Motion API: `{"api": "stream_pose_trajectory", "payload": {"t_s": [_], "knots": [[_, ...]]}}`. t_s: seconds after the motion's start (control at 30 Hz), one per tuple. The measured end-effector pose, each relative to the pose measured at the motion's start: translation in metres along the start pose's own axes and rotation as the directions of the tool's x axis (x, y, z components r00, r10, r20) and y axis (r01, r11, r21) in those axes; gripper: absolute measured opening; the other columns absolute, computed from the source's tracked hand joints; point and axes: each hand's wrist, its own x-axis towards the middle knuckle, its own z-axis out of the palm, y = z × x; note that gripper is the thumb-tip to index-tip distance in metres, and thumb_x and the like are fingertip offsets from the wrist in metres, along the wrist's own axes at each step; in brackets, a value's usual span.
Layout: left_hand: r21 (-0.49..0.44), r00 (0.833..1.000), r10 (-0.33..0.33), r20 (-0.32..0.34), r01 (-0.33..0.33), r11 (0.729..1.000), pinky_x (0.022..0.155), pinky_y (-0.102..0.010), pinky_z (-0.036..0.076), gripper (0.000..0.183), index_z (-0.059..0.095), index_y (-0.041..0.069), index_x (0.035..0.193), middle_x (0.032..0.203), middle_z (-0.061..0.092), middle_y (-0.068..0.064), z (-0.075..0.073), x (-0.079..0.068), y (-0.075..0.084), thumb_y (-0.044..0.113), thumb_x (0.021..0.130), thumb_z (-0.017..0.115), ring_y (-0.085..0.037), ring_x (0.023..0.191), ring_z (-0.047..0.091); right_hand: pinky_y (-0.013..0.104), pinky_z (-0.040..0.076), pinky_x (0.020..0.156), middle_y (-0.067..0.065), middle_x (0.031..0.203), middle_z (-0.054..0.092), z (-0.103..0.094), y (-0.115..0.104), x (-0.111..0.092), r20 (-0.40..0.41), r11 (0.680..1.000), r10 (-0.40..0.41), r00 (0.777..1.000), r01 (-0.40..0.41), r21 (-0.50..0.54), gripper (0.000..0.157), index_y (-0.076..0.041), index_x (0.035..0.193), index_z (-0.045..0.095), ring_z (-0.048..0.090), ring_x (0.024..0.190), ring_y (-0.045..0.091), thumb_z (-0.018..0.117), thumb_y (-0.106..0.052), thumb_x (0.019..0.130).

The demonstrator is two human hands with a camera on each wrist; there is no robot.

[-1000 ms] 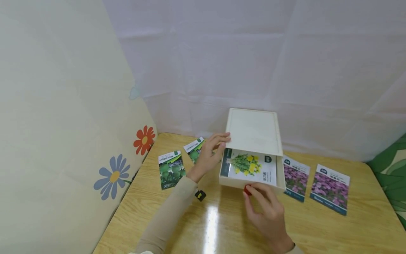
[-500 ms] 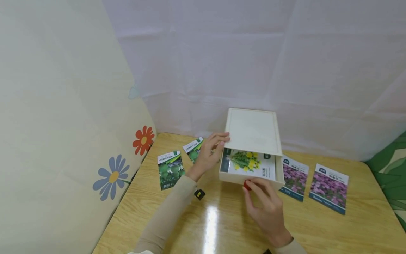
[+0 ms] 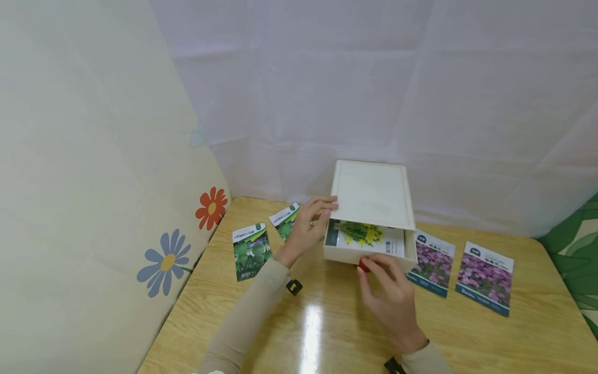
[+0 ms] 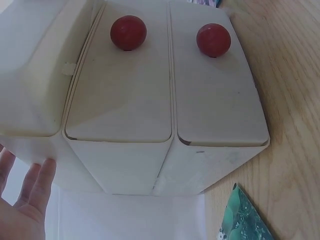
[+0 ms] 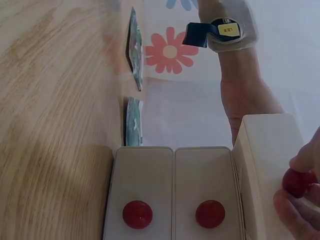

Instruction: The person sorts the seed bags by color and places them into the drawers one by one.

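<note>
A white drawer cabinet (image 3: 372,189) stands at the back of the table. Its top drawer (image 3: 343,254) is partly pulled out, with a seed packet (image 3: 392,243) picturing yellow flowers lying inside; the packet's far part is hidden under the cabinet top. My right hand (image 3: 391,301) pinches the drawer's red knob (image 5: 296,184) between thumb and fingers. On the cabinet's left side rests my left hand (image 3: 304,231), its extended fingertips (image 4: 46,172) touching the wall near the top. Two lower drawers, each with a red knob (image 5: 210,214), are closed in the wrist views.
Left of the cabinet lie two green seed packets (image 3: 252,252), one partly behind the left hand. Two seed packets with purple flowers (image 3: 486,278) lie to the right, the nearer one close beside the cabinet. A fabric backdrop (image 3: 299,93) hangs behind the wooden table (image 3: 537,322).
The top drawer has slid inward a little, pushed by the right hand at the knob, so less of the yellow-flower packet shows. The left hand has stayed at the cabinet's side.
</note>
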Motion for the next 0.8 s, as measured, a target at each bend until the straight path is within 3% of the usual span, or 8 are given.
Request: {"api": "stream_pose_trajectory", "payload": {"t_s": [0.17, 0.8], "knots": [[0.002, 1.000, 0.000, -0.002, 0.000, 1.000, 0.096, -0.035, 0.064, 0.029, 0.072, 0.001, 0.124, 0.142, 0.066, -0.016, 0.000, 0.000, -0.001, 0.017, 0.114, 0.051, -0.028, 0.125, 0.069, 0.008, 0.052, 0.097, 0.021, 0.112, 0.071, 0.001, 0.004, 0.004, 0.002, 1.000, 0.000, 1.000, 0.000, -0.010, 0.031, 0.004, 0.110, 0.079, 0.071, 0.094, 0.031, 0.067, -0.024, 0.104], [-0.010, 1.000, -0.019, 0.005, 0.019, 1.000, 0.097, -0.036, 0.064, 0.026, 0.072, 0.002, 0.125, 0.144, 0.065, -0.014, 0.000, -0.001, -0.001, 0.012, 0.113, 0.051, -0.027, 0.127, 0.067, 0.008, 0.049, 0.103, 0.024, 0.114, 0.069, 0.006, 0.012, 0.006, -0.011, 1.000, -0.019, 1.000, 0.020, 0.023, 0.024, 0.006, 0.113, 0.078, 0.069, 0.097, 0.034, 0.073, -0.014, 0.099]]}}
